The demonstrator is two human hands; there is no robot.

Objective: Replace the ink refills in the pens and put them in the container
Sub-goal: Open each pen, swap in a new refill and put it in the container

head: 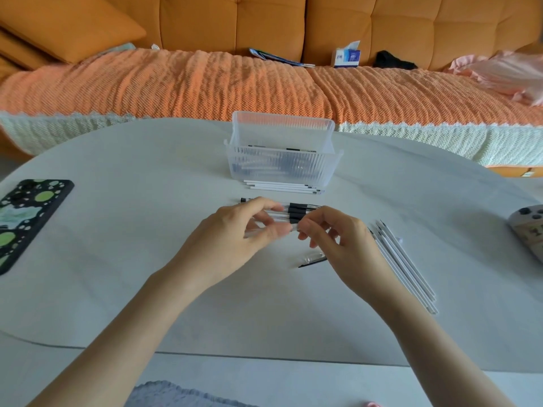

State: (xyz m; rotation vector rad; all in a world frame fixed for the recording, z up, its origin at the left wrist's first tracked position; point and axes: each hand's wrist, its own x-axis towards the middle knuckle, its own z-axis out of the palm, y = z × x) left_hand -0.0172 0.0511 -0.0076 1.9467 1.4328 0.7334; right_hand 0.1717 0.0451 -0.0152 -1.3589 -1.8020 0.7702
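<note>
A single wide-angle camera, worn on the person's head, is looking forward and down across the white table [117, 289] from above its near edge. Both forearms are entering from the bottom of the frame. The left hand [232, 239] and right hand [332, 239], holding a pen [293, 228] between them, are sitting near the centre, close to the lens. The container [282, 168] is standing just beyond them. The camera is facing an orange sofa [264, 24], which is filling the top of the frame.
</note>
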